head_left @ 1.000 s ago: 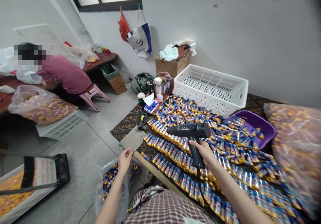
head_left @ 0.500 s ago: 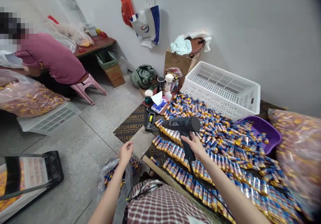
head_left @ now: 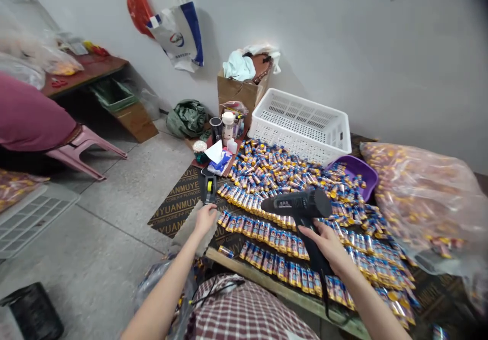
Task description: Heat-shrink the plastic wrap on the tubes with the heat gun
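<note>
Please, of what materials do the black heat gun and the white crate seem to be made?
Heat gun: probably mostly plastic with a matte finish, judging by its dull black surface. Crate: likely moulded plastic, smooth, judging by its regular perforations.

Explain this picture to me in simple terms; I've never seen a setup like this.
There is no machine working here, just a person's bare hands, seen by a camera worn on the head and looking forward and down. The right hand grips a black gun-shaped tool, probably a heat gun. The left hand is by a tape dispenser; whether it touches anything is unclear. On the table lie many small blue-and-yellow packets, some in rows, others heaped near a white crate and a purple basin.
</note>
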Demonstrator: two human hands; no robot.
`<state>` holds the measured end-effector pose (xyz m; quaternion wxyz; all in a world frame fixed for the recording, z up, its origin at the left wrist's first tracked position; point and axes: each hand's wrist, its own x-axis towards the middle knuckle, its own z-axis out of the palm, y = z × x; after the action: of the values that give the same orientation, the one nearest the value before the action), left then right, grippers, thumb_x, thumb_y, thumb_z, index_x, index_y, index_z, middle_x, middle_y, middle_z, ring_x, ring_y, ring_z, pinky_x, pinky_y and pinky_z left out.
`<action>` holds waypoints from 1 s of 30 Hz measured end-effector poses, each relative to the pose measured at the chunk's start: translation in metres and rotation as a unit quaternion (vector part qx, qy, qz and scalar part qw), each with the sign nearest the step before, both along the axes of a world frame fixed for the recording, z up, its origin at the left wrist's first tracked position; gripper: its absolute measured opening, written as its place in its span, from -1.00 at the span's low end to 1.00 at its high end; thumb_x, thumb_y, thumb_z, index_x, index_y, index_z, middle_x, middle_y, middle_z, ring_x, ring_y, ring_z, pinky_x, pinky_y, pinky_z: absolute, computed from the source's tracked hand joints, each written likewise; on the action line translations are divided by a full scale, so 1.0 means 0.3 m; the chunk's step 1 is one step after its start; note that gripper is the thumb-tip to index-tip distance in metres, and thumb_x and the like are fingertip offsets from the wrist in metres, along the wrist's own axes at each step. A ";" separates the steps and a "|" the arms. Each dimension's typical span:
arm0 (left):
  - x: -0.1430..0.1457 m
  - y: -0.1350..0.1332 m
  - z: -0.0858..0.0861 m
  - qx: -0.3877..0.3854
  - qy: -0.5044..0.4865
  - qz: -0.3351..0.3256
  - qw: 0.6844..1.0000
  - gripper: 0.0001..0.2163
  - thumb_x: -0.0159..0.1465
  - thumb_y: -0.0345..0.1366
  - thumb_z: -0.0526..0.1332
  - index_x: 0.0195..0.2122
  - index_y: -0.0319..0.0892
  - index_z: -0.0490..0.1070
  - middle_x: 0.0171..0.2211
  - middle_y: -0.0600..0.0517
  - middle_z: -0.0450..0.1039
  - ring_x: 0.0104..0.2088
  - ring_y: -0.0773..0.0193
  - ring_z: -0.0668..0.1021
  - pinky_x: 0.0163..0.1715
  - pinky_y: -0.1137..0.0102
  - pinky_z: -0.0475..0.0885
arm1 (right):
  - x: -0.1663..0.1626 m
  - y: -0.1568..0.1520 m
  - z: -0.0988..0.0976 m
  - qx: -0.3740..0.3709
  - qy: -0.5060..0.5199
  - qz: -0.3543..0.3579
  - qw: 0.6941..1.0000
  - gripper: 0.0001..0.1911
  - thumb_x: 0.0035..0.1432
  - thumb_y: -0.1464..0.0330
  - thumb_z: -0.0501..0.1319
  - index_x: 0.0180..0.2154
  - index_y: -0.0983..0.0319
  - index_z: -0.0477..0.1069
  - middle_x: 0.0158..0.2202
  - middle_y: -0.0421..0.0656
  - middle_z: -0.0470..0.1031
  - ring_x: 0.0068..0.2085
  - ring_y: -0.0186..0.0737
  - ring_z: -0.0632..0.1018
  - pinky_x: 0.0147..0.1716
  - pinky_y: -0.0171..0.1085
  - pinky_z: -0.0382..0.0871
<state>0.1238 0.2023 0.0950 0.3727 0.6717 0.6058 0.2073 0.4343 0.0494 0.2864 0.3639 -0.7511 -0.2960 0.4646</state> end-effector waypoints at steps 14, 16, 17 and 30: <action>0.489 0.141 0.020 -0.003 0.285 -0.077 0.955 -0.19 -0.21 -0.08 0.36 0.09 -0.17 0.14 -0.04 -0.26 0.20 0.01 -0.18 0.30 -0.07 0.10 0.18 | 0.149 -0.276 0.005 -0.011 -0.080 -0.236 0.968 -0.59 -0.16 0.15 0.30 -0.27 0.26 0.46 -0.24 -0.06 0.56 -0.13 0.03 0.52 -0.23 -0.19 0.42; 0.502 0.141 0.018 -0.022 0.284 -0.085 0.955 -0.18 -0.19 -0.13 0.35 0.12 -0.17 0.09 -0.06 -0.27 0.21 -0.04 -0.15 0.36 -0.13 0.14 0.24 | 0.133 -0.257 -0.004 -0.009 -0.057 -0.237 0.970 -0.60 -0.17 0.15 0.30 -0.27 0.25 0.47 -0.29 -0.07 0.57 -0.20 0.02 0.54 -0.29 -0.19 0.44; 0.507 0.139 0.015 -0.028 0.279 -0.091 0.956 -0.19 -0.16 -0.17 0.33 0.14 -0.17 0.06 -0.06 -0.27 0.22 -0.07 -0.12 0.39 -0.17 0.18 0.27 | 0.125 -0.247 -0.010 -0.008 -0.045 -0.232 0.972 -0.60 -0.17 0.16 0.31 -0.27 0.24 0.47 -0.32 -0.08 0.58 -0.24 0.02 0.55 -0.33 -0.19 0.44; 0.651 0.385 0.053 -0.081 0.056 -0.137 0.986 -0.22 -0.04 -0.22 0.33 0.18 -0.29 0.03 0.02 -0.28 0.32 0.03 0.00 0.39 -0.04 0.28 0.26 | 0.106 -0.095 -0.072 0.045 -0.054 -0.148 0.986 -0.60 -0.10 0.15 0.29 -0.25 0.27 0.45 -0.17 -0.06 0.54 -0.08 0.02 0.48 -0.11 -0.19 0.32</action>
<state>0.3191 0.3178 0.1109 0.4162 0.7262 0.5432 0.0661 0.4660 0.0208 0.2649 0.4455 -0.7936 -0.2215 0.3504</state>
